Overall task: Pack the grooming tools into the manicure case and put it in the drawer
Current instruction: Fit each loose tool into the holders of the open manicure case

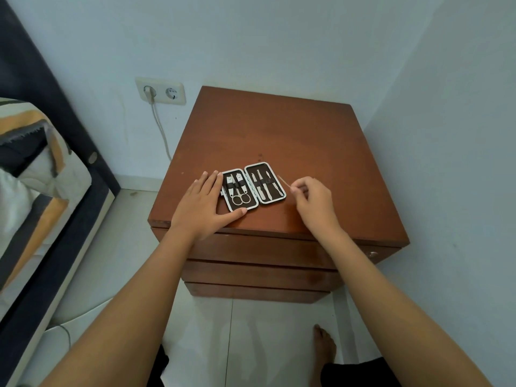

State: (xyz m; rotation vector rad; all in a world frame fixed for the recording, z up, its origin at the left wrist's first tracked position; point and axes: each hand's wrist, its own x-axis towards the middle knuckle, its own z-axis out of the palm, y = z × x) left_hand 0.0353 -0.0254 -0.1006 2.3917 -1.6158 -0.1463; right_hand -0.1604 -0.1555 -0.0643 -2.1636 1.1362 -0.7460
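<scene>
An open manicure case (253, 186) with a dark lining and silver rim lies flat near the front of the wooden nightstand top (279, 135). Its left half holds clippers and small scissors (240, 199); its right half holds several slim metal tools (265, 185) under an elastic strap. My left hand (206, 205) rests flat against the case's left edge, thumb along the front corner. To the right of the case, my right hand (314, 198) pinches a thin pale stick (284, 181) that points toward the case.
The nightstand has stacked drawers (259, 252) at its front, all closed, with a small knob (372, 254) at the right. A bed (36, 174) stands to the left, a wall socket with a plugged cable (160, 92) behind. My bare foot (324, 344) is on the tiled floor.
</scene>
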